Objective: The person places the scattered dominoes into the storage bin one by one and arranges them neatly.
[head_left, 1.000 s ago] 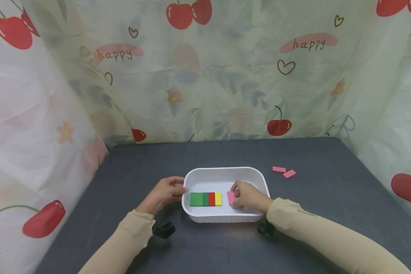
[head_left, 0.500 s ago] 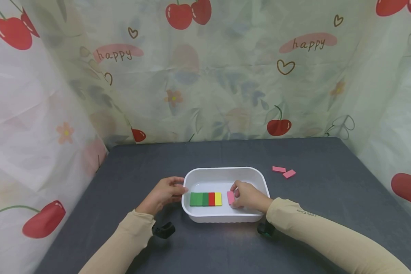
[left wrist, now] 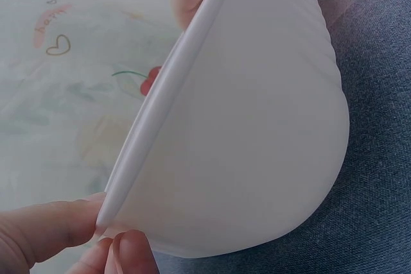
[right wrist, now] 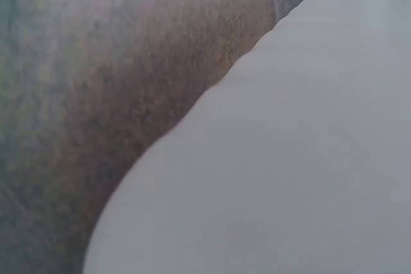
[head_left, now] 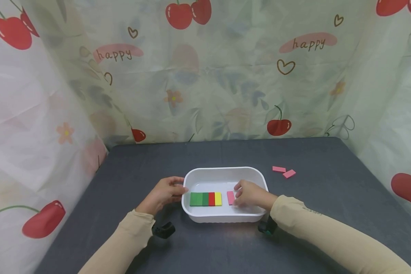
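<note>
A white plastic tray (head_left: 226, 218) stands on the dark table. My left hand (head_left: 162, 194) holds its left rim; in the left wrist view the thumb and fingers (left wrist: 58, 229) pinch the tray's edge (left wrist: 154, 113). Inside lies a row of flat tiles: green tiles (head_left: 199, 199), a red tile (head_left: 211, 199) and a yellow tile (head_left: 218, 199). To the right of a small gap lies a pink tile (head_left: 230, 198). My right hand (head_left: 253, 195) is over the tray's right half, its loosely bent fingers at the pink tile's right side, partly covering it. The right wrist view shows only the tray's outer wall (right wrist: 276, 158).
Two more pink tiles (head_left: 279, 169) lie on the table (head_left: 150, 160) beyond the tray's right end. A cherry-printed curtain (head_left: 205, 95) hangs behind and at both sides. Dark wrist camera mounts (head_left: 164, 230) sit under the sleeves.
My right hand has let go of the pink tile and shifted slightly right. The tile stays in place. The left hand and the tray have not moved.
</note>
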Demonstrator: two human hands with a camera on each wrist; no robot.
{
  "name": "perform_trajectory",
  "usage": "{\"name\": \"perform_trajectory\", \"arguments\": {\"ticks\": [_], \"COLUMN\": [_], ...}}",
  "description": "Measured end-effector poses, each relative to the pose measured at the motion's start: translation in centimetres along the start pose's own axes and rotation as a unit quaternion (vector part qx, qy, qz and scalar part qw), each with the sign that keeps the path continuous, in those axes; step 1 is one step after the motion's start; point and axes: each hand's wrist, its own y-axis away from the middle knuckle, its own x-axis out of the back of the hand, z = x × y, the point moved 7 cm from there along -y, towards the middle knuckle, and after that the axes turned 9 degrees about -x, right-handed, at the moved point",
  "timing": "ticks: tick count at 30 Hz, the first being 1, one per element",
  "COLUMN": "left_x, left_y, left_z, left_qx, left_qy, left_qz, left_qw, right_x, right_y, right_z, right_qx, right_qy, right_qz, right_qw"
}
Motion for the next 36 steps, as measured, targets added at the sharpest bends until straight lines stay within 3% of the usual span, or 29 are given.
{"name": "perform_trajectory", "arguments": {"ticks": [9,36], "left_x": [0.0,0.0], "left_y": [-0.1,-0.1], "left_z": [-0.1,-0.3], "left_qx": [0.001,0.007], "left_qy": [0.002,-0.006], "left_qz": [0.002,0.008], "left_qw": [1.0000,0.9999], "right_x": [-0.4,-1.7], "right_y": [0.2,-0.5], "right_z": [0.2,-0.7], "right_qx": [-0.008,-0.004], "right_qy": [-0.037,-0.060], "right_qz": [-0.034,-0.042], "right_qw": [0.999,0.997]}}
